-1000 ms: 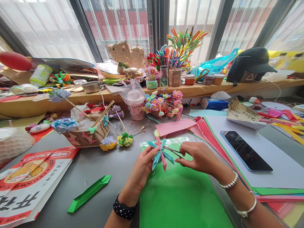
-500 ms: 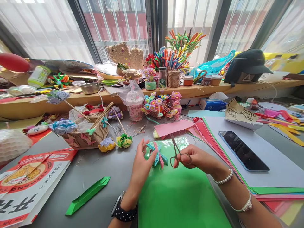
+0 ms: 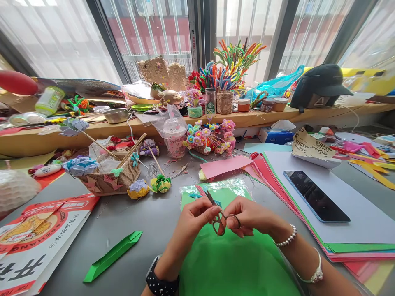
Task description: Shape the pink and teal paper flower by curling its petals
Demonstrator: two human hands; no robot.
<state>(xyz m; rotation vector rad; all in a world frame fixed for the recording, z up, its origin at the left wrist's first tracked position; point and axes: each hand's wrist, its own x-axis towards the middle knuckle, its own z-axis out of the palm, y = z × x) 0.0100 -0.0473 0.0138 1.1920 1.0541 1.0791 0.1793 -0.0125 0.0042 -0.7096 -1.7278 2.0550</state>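
Note:
My left hand (image 3: 193, 220) and my right hand (image 3: 251, 216) meet over a green paper sheet (image 3: 234, 263) on the grey table. Fingers of my right hand sit in the loops of small scissors (image 3: 218, 213), whose blades point up and to the left. My left hand is pinched closed right beside the scissor handles, on a blue and pink folded paper star (image 3: 197, 193). Only a few tips of the star show above that hand; the rest is hidden.
A folded green paper strip (image 3: 112, 255) lies at front left beside a printed bag (image 3: 33, 238). At right, a phone (image 3: 314, 201) rests on stacked coloured sheets (image 3: 354, 246). A basket (image 3: 105, 181) with paper flowers and a flower bunch (image 3: 210, 137) stand behind, below a cluttered window ledge.
My hands have come together and moved nearer to me. The scissors swung from upright to tilted left. My left hand went from spread fingers to a pinch, now covering most of the star.

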